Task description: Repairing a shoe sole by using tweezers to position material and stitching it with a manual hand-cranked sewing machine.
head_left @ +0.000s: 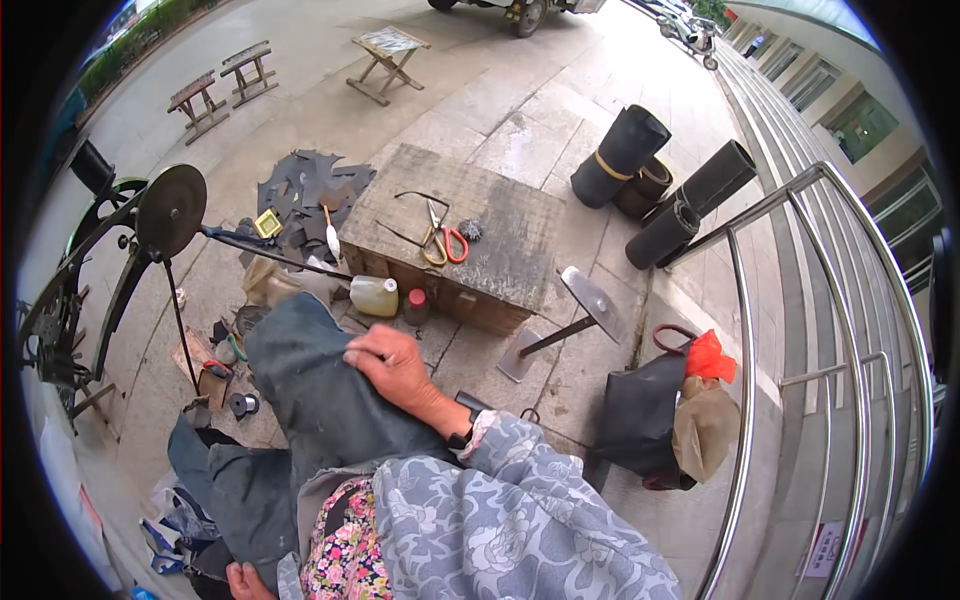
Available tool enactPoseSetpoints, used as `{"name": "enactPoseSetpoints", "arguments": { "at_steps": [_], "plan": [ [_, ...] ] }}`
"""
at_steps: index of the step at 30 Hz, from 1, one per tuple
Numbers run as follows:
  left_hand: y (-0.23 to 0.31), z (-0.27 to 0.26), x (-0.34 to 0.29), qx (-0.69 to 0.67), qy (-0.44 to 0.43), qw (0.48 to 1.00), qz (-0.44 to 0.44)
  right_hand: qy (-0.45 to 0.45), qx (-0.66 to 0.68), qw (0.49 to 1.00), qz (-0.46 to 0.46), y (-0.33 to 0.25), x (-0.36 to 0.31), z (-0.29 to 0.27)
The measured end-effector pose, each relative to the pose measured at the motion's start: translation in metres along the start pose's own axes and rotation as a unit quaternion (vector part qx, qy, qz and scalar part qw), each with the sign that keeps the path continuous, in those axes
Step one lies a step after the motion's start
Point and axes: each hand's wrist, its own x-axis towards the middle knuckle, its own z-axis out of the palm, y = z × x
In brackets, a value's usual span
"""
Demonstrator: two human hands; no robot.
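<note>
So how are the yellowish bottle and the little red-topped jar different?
The bottle looks wider than the jar. The bottle is pale yellowish, while the jar is darker, with a bright red lid. In the picture, the bottle is on the left and the jar on its right. Both stand upright beside the wooden box.

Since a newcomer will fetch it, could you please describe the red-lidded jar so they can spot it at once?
Find the large wooden box near the middle. By its near side, just beyond the person's right hand, two small containers stand next to each other. The jar is the right-hand one: smaller and darker than the pale yellowish bottle on its left, with a red lid.
</note>
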Motion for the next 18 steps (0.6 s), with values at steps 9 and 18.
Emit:
{"name": "enactPoseSetpoints", "arguments": {
  "at_steps": [9,18],
  "plan": [
    [-0.007,-0.064,0.004,-0.061,-0.258,0.961,-0.084,0.104,-0.043,0.993,0.028,-0.054,0.019,-0.104],
    [-0.039,-0.056,0.151,-0.057,0.054,0.988,0.129,-0.059,-0.192,0.976,-0.087,-0.05,0.035,-0.055]
  ]
}}
